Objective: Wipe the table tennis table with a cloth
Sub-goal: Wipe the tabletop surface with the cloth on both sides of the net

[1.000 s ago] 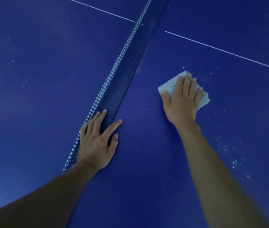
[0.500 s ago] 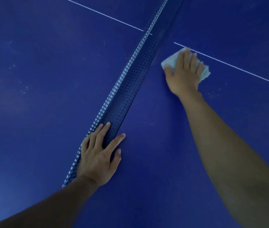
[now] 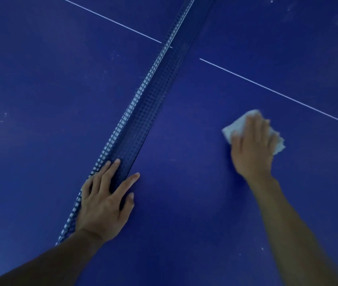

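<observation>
The cloth [image 3: 231, 129] is white, crumpled and slightly blurred. It lies flat on the blue table [image 3: 184, 213], on the half right of the net [image 3: 143, 112] and just on the near side of the white line [image 3: 277, 92]. The right hand [image 3: 252, 149] presses it down with straight fingers, nothing gripped. The left hand [image 3: 102, 201] rests flat, fingers spread, over the net's lower edge. Pale specks [image 3: 0, 117] mark the table left of the net.

Dark mesh net [image 3: 143, 116] running diagonally, thin white line [image 3: 277, 92] crossing it, pale specks [image 3: 5, 114] scattered at the left.
</observation>
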